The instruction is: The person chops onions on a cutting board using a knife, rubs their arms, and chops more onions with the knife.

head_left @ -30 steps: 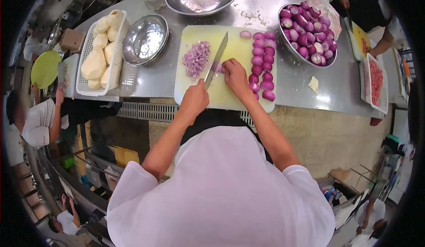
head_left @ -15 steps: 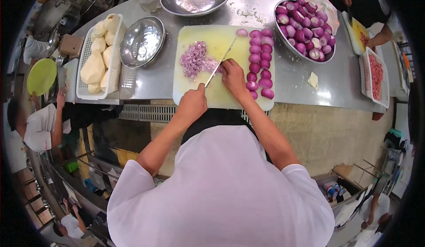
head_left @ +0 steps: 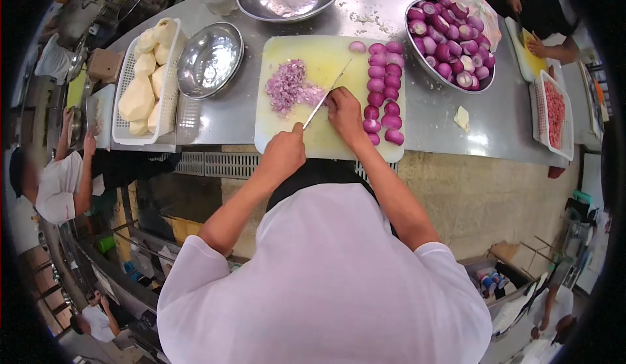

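Onlooker note. Just changed: long steel kitchen knife (head_left: 315, 111) now shows edge-on rather than flat, and loose purple bits now bridge the gap between the finely chopped purple onion heap (head_left: 285, 87) and the blade. Reads as fresh cuttings spreading toward the heap.

Left hand (head_left: 283, 152) is closed round the knife handle. Right hand (head_left: 345, 116) is bent, fingertips down beside the blade, apparently pinning an onion piece; the fingers mostly hide it, so its long axis can't be told. Knife's long axis is diagonal: handle near-left, tip away and right, close to a lone peeled purple onion (head_left: 357, 47).

All of that is on the yellowed white plastic cutting board (head_left: 313, 49), at the near edge of the steel worktop (head_left: 456, 139). Heap sits on the board's left half; two columns of peeled purple onions (head_left: 375, 85) line its right edge, running far to near. Right of the board's far-right corner: round steel bowl (head_left: 432, 74) piled with more onions.
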